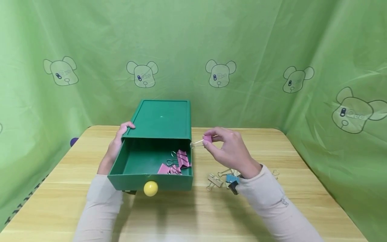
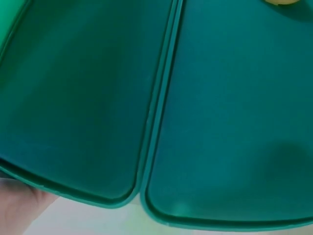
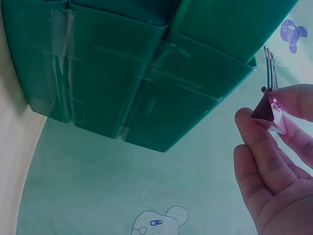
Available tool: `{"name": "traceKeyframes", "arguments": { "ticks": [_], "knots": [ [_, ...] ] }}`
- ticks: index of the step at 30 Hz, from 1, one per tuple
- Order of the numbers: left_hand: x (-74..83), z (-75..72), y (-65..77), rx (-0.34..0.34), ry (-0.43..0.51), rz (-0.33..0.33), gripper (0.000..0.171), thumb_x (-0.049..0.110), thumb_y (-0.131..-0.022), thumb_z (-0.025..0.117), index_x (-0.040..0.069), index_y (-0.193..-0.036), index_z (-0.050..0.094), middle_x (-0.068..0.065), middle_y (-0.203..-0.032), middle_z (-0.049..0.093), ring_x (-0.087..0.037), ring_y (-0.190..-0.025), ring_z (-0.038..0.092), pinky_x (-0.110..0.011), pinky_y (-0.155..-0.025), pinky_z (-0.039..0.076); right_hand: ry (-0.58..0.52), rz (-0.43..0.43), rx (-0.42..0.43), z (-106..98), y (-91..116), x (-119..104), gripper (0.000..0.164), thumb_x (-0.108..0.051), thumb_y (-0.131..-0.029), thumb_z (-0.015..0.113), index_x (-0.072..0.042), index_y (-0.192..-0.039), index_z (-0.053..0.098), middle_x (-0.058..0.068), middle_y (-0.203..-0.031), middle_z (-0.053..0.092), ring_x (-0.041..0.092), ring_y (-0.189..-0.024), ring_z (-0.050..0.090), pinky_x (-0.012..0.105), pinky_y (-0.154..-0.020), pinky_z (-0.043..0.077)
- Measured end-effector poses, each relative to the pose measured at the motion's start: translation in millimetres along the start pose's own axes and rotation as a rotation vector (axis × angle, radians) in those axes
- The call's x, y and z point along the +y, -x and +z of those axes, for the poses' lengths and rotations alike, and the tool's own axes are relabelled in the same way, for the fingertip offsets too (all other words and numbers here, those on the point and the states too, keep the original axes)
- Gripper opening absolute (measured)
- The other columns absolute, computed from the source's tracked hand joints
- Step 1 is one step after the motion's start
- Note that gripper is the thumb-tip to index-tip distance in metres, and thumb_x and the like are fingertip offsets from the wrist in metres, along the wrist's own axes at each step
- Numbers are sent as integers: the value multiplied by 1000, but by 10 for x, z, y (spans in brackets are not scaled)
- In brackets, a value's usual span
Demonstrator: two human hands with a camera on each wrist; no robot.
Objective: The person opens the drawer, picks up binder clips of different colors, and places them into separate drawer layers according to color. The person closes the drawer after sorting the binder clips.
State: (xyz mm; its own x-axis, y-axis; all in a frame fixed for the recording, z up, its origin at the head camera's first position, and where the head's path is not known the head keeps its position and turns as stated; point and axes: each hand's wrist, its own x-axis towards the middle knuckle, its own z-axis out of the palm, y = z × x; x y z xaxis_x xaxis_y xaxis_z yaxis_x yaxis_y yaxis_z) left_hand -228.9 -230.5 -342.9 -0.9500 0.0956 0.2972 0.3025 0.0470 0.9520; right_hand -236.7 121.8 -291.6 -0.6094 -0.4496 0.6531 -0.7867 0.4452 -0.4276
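Note:
My right hand [image 1: 231, 148] pinches a pink binder clip [image 1: 207, 138] just right of the open green drawer [image 1: 151, 183]. In the right wrist view, the clip's wire handles point up, away from the fingers. Several pink binder clips [image 1: 182, 158] lie inside the drawer, toward its right front corner. My left hand [image 1: 116, 143] rests on the left side of the green drawer cabinet [image 1: 161, 117], fingertips over its top edge. In the left wrist view, the cabinet's side hides most of that hand.
Beige [image 1: 215, 180], blue [image 1: 232, 178] and black binder clips [image 1: 233, 187] lie on the wooden table [image 1: 169, 222], partly behind my right sleeve. A yellow knob [image 1: 151, 188] juts from the drawer front. Green curtain [image 1: 187, 43] closes off the back and sides.

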Motion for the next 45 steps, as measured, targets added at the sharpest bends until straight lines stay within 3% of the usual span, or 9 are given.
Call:
{"name": "traceKeyframes", "arguments": {
  "ticks": [16, 36, 45],
  "knots": [
    [-22, -24, 8, 4, 11, 6, 25, 46, -105, 19, 37, -111, 42, -4, -130, 25, -26, -114, 29, -38, -83, 38, -11, -54, -22, 70, -65, -111, 9, -7, -85, 71, -3, -93, 68, 3, -88, 70, 13, -79, 68, 29, -74, 55],
    [-33, -2, 33, -10, 13, -35, 23, 48, -104, 20, 38, -113, 39, -8, -135, 22, -30, -115, 28, -42, -83, 39, -40, -61, -40, 156, -87, -219, 9, -8, -85, 72, -5, -92, 68, 2, -88, 70, 11, -80, 68, 30, -76, 55],
    [-6, 1, 8, 0, 3, -4, 25, 46, -105, 19, 37, -112, 41, -5, -132, 24, -28, -115, 28, -40, -84, 37, -45, -82, -30, 176, -114, -266, 12, -8, -85, 73, -3, -95, 69, 4, -91, 71, 13, -80, 69, 32, -77, 55]
  ]
}}
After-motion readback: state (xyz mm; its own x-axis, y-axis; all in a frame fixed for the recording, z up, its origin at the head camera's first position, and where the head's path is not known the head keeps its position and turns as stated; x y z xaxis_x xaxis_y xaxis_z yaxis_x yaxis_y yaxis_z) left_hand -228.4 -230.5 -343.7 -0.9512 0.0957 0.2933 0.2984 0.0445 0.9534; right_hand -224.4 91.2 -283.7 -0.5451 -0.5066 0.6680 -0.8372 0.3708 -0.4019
